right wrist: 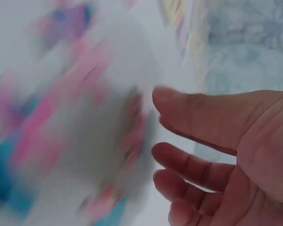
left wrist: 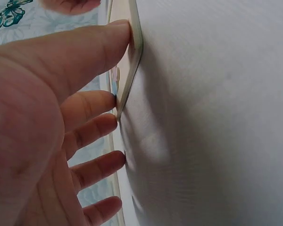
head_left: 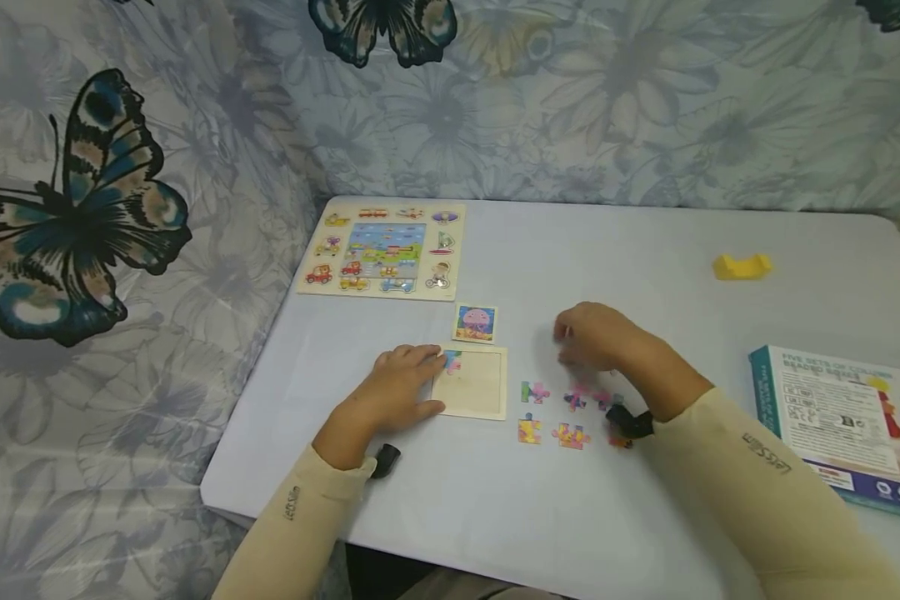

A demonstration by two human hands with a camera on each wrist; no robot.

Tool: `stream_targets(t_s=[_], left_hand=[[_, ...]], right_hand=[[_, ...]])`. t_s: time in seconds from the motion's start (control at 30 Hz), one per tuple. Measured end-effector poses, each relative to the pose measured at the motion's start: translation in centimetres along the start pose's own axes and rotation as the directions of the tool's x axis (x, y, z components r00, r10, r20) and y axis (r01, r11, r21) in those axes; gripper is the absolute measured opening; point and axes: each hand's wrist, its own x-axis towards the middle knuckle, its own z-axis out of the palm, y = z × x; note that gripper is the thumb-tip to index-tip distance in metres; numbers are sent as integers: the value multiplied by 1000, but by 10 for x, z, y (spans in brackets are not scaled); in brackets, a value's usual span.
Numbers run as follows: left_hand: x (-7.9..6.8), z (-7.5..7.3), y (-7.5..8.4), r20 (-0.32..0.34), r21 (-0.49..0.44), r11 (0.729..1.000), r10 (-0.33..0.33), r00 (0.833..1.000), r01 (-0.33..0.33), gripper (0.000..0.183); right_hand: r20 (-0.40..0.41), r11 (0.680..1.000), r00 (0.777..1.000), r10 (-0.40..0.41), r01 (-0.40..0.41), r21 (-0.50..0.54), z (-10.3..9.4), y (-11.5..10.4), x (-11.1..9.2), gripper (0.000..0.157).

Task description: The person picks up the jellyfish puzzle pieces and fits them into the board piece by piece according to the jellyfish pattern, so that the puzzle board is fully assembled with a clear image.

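Left hand (head_left: 397,387) rests at the left side of the shallow tray (head_left: 480,400); thumb and index finger touch its edge, fingers spread and relaxed, not wrapped around anything. One puzzle piece (head_left: 453,361) sits in the tray's far left corner, by the left fingertips; rest of the recess shows bare wood. Small picture card (head_left: 476,323) with pink creature lies just beyond the tray's far edge.

Right hand (head_left: 598,337) is over the tabletop (head_left: 427,492), beyond the loose puzzle pieces (head_left: 572,437); thumb and fingers apart, loosely bent, nothing seen in the grasp. Right wrist view is blurred. Pieces lie in rough rows just right of the tray, not touching it; the right wrist's black camera (head_left: 630,422) partly covers the nearest right ones.

Vehicle board (head_left: 456,250) at the far left corner, close to the tabletop's edges. Wide white stretch from right hand to yellow block (head_left: 742,267). Box (head_left: 832,417) bounds the right side, near the right forearm.
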Motion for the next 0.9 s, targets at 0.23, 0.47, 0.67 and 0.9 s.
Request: stream_targets(t_s=[0.23, 0.47, 0.67, 0.9], left_hand=[[-4, -1, -1, -54, 41, 998, 41, 998, -38, 74], [-3, -1, 2, -29, 0, 990, 138, 990, -138, 63], [-1, -2, 8, -24, -58, 995, 78, 997, -79, 60], [-2, 1, 12, -42, -80, 995, 61, 997, -64, 56]], right_hand=[[-63, 998, 998, -28, 31, 49, 12, 20, -11, 15], [-83, 979, 996, 22, -4, 203, 8, -7, 0, 8], [8, 911, 1000, 4, -7, 411, 19, -53, 32, 9], [-28, 928, 1000, 4, 7, 372, 41, -83, 53, 8]])
